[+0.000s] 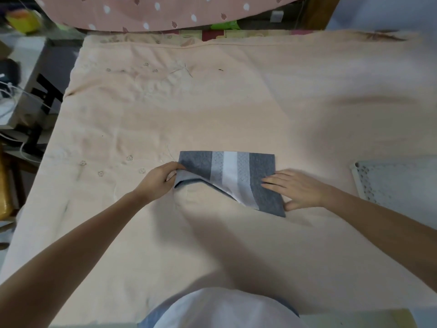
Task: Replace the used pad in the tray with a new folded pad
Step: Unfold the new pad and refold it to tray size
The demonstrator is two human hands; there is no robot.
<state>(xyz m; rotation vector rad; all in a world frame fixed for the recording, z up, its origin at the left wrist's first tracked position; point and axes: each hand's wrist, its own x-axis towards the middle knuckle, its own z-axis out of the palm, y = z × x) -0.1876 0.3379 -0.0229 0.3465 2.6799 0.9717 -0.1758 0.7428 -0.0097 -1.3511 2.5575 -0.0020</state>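
Left hand [158,179] pinches the lifted near-left corner of grey-and-white striped folded pad [233,179]. Right hand [294,188] open, fingers flat on pad's right edge. Pad lies mid-bench on peach cloth [212,102]. White perforated tray [390,181] at right edge. No legible writing.

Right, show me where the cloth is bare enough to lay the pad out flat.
Widest bare stretch: beyond the grey pad, up to the far hem of the peach cloth. Also free between the forearms, nearer the body. Crowded around the left hand, right hand and the white tray at right.
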